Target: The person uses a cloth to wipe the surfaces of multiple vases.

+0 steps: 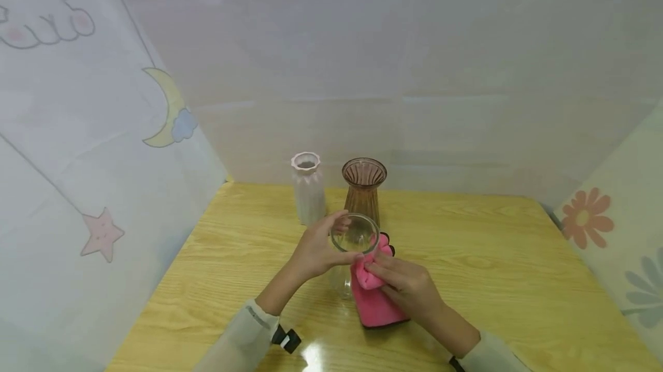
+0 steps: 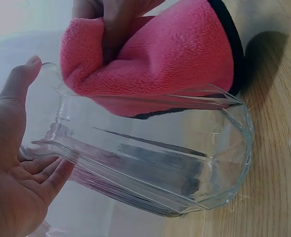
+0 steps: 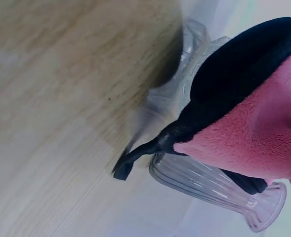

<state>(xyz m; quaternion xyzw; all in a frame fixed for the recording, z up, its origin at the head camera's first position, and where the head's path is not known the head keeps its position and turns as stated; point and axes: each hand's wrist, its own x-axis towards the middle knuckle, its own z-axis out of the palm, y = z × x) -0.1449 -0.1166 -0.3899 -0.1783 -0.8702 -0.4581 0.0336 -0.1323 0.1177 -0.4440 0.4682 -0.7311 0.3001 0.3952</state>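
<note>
Behind the hands, toward the far edge of the desk [image 1: 466, 245], stand two upright vases side by side: a white ribbed vase [image 1: 308, 189] on the left and an amber ribbed glass vase [image 1: 364, 189] on the right, the latter just behind the work and partly hidden by it. The desk is pale wood-grain with a glossy reflection near its front edge. Translucent white sheeting [image 1: 388, 72] encloses it on three sides; the left panel bears a moon, a star and a cartoon figure, the right panel flowers.

The clear glass vase [image 1: 352, 245] stands at the middle of the desk, its base on the wood and its mouth toward the head camera. The left hand [image 1: 317, 251] grips the vase just below the rim, fingers curled around the far side and thumb on the near edge. The right hand [image 1: 406, 285] pinches a pink cloth [image 1: 374, 297], edged in black, and presses it against the right wall of the vase; the cloth hangs down to the desk. Both forearms enter from the lower edge in pale sleeves.
</note>
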